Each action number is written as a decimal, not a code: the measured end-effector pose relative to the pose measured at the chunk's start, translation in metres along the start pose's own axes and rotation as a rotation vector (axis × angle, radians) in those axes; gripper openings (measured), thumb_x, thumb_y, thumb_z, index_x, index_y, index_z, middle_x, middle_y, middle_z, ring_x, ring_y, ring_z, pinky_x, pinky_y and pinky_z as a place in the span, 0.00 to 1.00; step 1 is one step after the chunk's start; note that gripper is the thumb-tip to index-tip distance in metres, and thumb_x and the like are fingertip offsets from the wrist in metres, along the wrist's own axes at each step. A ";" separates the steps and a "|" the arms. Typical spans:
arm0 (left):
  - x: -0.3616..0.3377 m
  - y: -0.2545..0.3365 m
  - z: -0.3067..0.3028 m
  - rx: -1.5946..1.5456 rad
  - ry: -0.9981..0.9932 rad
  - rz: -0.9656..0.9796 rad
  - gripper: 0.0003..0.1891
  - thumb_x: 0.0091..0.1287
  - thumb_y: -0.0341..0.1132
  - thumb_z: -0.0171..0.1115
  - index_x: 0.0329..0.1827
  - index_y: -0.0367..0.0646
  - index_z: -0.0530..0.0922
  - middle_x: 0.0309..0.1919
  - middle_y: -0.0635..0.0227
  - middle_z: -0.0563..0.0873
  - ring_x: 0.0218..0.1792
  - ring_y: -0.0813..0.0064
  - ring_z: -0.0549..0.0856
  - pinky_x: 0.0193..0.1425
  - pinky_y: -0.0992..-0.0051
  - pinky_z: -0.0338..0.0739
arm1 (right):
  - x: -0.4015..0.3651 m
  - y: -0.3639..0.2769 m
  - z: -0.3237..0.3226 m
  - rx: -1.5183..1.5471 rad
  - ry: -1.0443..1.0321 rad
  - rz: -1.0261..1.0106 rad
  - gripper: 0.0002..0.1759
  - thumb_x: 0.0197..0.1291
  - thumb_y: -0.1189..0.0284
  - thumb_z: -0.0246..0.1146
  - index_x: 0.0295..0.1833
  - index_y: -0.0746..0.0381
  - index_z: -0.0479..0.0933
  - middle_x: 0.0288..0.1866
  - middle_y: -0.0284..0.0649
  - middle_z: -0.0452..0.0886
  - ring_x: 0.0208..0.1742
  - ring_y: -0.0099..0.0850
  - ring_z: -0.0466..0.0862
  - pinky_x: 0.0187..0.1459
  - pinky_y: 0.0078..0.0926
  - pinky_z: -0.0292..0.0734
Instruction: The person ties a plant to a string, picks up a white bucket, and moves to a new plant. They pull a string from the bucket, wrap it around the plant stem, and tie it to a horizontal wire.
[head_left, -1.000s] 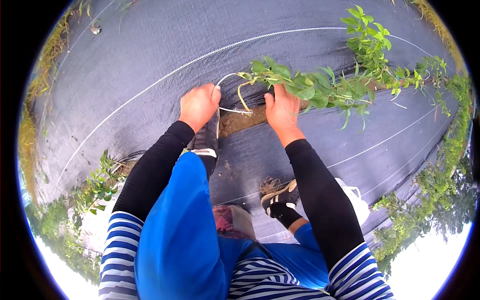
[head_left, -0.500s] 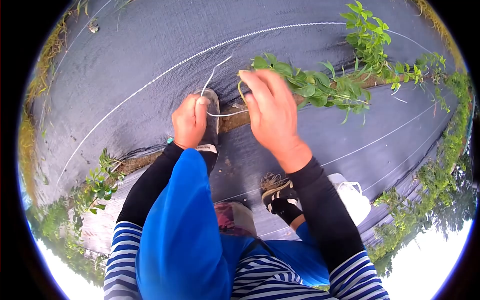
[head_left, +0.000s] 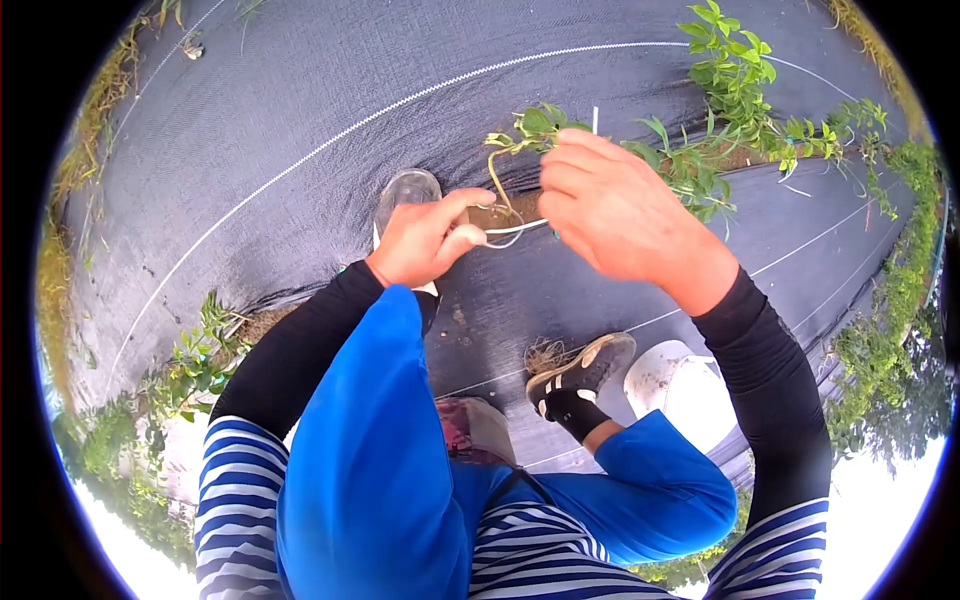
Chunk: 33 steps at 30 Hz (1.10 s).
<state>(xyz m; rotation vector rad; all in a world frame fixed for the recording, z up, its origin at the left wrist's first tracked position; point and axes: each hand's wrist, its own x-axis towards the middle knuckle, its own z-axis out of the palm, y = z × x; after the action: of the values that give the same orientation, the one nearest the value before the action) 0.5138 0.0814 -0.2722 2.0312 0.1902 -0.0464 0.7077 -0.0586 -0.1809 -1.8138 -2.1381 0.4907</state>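
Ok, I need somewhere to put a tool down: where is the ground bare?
Bare: the black fabric beyond the plants, and the strip between them and the bucket. Crowded: where left hand and right hand pinch the white tie.

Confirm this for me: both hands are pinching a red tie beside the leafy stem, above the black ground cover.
Not quite: the tie is white, not red. The head view shows the left hand and right hand pinching it beside the leafy stem, above the black ground cover.
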 end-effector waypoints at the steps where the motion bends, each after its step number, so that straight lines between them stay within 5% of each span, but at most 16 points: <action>1: 0.000 -0.005 0.006 -0.103 0.051 -0.094 0.15 0.67 0.42 0.56 0.52 0.46 0.76 0.25 0.62 0.80 0.27 0.62 0.82 0.32 0.68 0.75 | -0.007 0.001 -0.002 -0.006 -0.003 0.039 0.05 0.43 0.73 0.61 0.23 0.62 0.73 0.28 0.40 0.72 0.43 0.37 0.74 0.54 0.34 0.69; 3: 0.004 -0.021 0.013 -0.174 0.074 -0.245 0.14 0.70 0.43 0.52 0.54 0.50 0.76 0.28 0.59 0.83 0.32 0.57 0.84 0.35 0.65 0.76 | -0.019 -0.001 -0.001 -0.010 -0.013 0.081 0.06 0.43 0.73 0.61 0.23 0.62 0.72 0.28 0.41 0.72 0.43 0.38 0.74 0.53 0.34 0.70; 4: 0.007 -0.033 0.023 -0.038 0.201 -0.079 0.14 0.68 0.39 0.53 0.54 0.46 0.77 0.22 0.62 0.80 0.27 0.64 0.83 0.32 0.68 0.75 | -0.026 -0.006 0.002 -0.010 -0.009 0.095 0.06 0.43 0.72 0.61 0.24 0.62 0.71 0.29 0.41 0.71 0.43 0.38 0.74 0.52 0.35 0.71; 6: 0.016 -0.024 0.013 0.346 -0.096 -0.255 0.13 0.65 0.39 0.55 0.50 0.48 0.79 0.25 0.62 0.83 0.29 0.62 0.84 0.32 0.65 0.75 | -0.037 -0.018 0.003 -0.018 -0.003 0.110 0.07 0.43 0.72 0.61 0.24 0.62 0.70 0.30 0.41 0.71 0.43 0.39 0.74 0.51 0.35 0.71; 9: 0.020 -0.049 0.032 0.610 -0.242 -0.136 0.10 0.62 0.41 0.58 0.41 0.47 0.79 0.26 0.64 0.83 0.29 0.61 0.84 0.31 0.63 0.76 | -0.054 -0.035 0.007 0.033 0.001 0.213 0.05 0.46 0.72 0.60 0.27 0.61 0.71 0.30 0.39 0.68 0.41 0.39 0.73 0.46 0.36 0.71; 12: 0.023 -0.056 0.042 0.662 -0.224 -0.100 0.09 0.60 0.42 0.60 0.34 0.46 0.77 0.26 0.65 0.83 0.29 0.62 0.84 0.30 0.64 0.76 | -0.069 -0.062 0.013 0.034 -0.055 0.388 0.05 0.47 0.71 0.60 0.29 0.58 0.72 0.29 0.37 0.67 0.37 0.38 0.72 0.39 0.35 0.70; 15: 0.021 -0.064 0.050 0.698 -0.087 -0.001 0.09 0.58 0.42 0.61 0.29 0.46 0.76 0.23 0.67 0.81 0.27 0.64 0.83 0.29 0.65 0.76 | -0.085 -0.100 0.038 0.111 -0.010 0.332 0.05 0.43 0.71 0.58 0.29 0.57 0.70 0.23 0.35 0.66 0.26 0.32 0.72 0.24 0.28 0.70; 17: 0.020 -0.068 0.051 0.691 -0.064 0.026 0.09 0.57 0.41 0.61 0.28 0.47 0.75 0.22 0.67 0.81 0.26 0.65 0.83 0.29 0.66 0.76 | -0.085 -0.131 0.045 0.227 -0.195 0.339 0.05 0.43 0.72 0.57 0.28 0.58 0.70 0.25 0.36 0.70 0.29 0.33 0.76 0.28 0.28 0.74; 21: 0.017 -0.075 0.054 0.702 0.002 0.101 0.08 0.56 0.40 0.61 0.26 0.47 0.75 0.22 0.68 0.80 0.25 0.66 0.83 0.28 0.67 0.75 | -0.055 -0.152 0.039 0.385 -0.159 0.358 0.04 0.46 0.73 0.57 0.28 0.60 0.69 0.25 0.37 0.73 0.29 0.35 0.79 0.29 0.32 0.76; 25: 0.018 -0.078 0.056 0.691 -0.008 0.074 0.08 0.57 0.39 0.60 0.26 0.47 0.75 0.22 0.67 0.80 0.26 0.64 0.83 0.29 0.66 0.75 | 0.004 -0.132 0.001 0.274 -0.190 0.266 0.04 0.48 0.74 0.57 0.29 0.63 0.71 0.25 0.40 0.76 0.28 0.35 0.81 0.26 0.32 0.77; 28: 0.011 -0.074 0.055 0.702 0.014 0.109 0.02 0.54 0.34 0.57 0.25 0.49 0.76 0.23 0.70 0.82 0.26 0.70 0.85 0.27 0.70 0.76 | 0.047 -0.088 -0.031 0.075 0.013 0.313 0.04 0.48 0.74 0.59 0.28 0.60 0.70 0.22 0.39 0.72 0.25 0.38 0.79 0.25 0.34 0.74; 31: 0.013 -0.088 0.065 0.618 0.199 0.151 0.04 0.55 0.35 0.57 0.24 0.48 0.76 0.21 0.69 0.82 0.24 0.69 0.84 0.27 0.70 0.76 | 0.082 -0.048 -0.053 -0.130 -0.123 0.280 0.04 0.51 0.72 0.59 0.34 0.59 0.76 0.31 0.42 0.80 0.33 0.43 0.83 0.31 0.41 0.76; 33: 0.016 -0.078 0.059 0.675 0.101 0.096 0.05 0.55 0.36 0.58 0.24 0.47 0.76 0.21 0.69 0.82 0.24 0.69 0.84 0.28 0.70 0.76 | 0.102 -0.019 -0.052 -0.221 -0.118 0.223 0.05 0.53 0.72 0.59 0.35 0.59 0.77 0.34 0.42 0.82 0.34 0.43 0.83 0.32 0.41 0.76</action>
<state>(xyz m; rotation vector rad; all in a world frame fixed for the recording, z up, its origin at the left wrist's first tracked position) 0.5209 0.0646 -0.3700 2.7159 0.1507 0.0618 0.6964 0.0430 -0.1253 -2.2129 -2.1495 0.4358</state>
